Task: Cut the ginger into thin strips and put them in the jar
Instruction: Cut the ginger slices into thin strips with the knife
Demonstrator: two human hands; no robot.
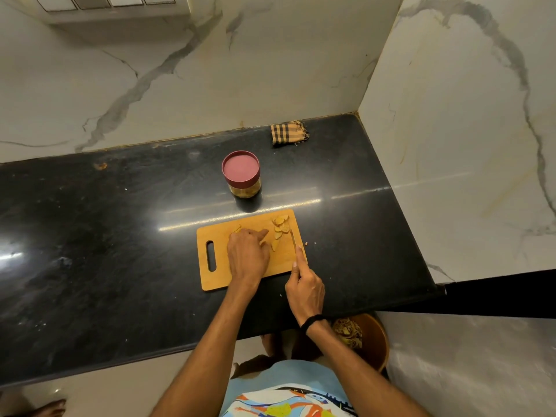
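Curled round the handle of a knife (292,238), the right grip (305,288) is held at the near right corner of a wooden cutting board (219,278), with its forefinger laid along the back of the blade. A dark band (311,322) is worn on that wrist. The left grip (248,255) is laid knuckles up on the middle of the board, fingers bent and reaching towards the ginger slices (279,228). Whether anything is held beneath it cannot be told. The slices are heaped at the far right of the board, just left of the blade tip, and one more piece (237,228) is seen beyond the left knuckles.

The board is set on a glossy black stone counter (120,236), streaked with reflected light. The jar (242,176) is stood just behind the board, its maroon lid (240,168) screwed on and something yellowish visible through the clear wall. A checked cloth (288,133) is bunched in the far corner, against the wall. The corner is formed by white, grey-veined marble walls (210,70), and a switch panel (105,1) is mounted high on the back one. A brown bin (373,341) holding peelings is placed on the pale floor (120,386) under the counter's edge.
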